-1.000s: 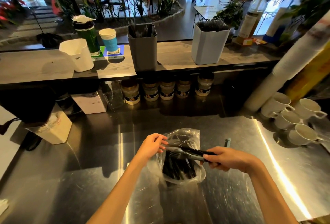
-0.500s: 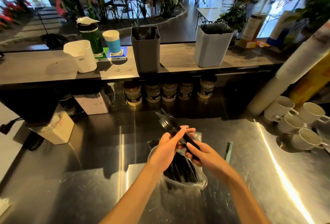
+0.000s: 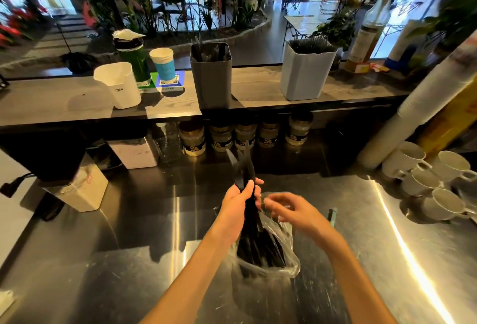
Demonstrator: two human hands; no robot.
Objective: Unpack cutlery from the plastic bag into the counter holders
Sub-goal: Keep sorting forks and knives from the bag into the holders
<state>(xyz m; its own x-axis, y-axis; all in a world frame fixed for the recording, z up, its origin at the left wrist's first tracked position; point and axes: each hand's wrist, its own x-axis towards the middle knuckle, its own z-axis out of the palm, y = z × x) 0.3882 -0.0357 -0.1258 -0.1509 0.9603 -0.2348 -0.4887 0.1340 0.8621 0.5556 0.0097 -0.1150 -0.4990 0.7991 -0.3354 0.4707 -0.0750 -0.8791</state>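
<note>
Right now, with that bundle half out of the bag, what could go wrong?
1. The left hand alone grips the fanned bundle of black plastic cutlery; loose pieces could slip out onto the steel counter.
2. The right hand hovers off the clear plastic bag, so the bag may lift or tip with the bundle.
3. The dark grey square holder already holds cutlery, so new pieces may snag.

We are seeing bare bench (image 3: 144,220) lying open left of the plastic bag (image 3: 284,236); jars (image 3: 219,136) and the overhanging shelf (image 3: 258,102) are blocking passage behind.
</note>
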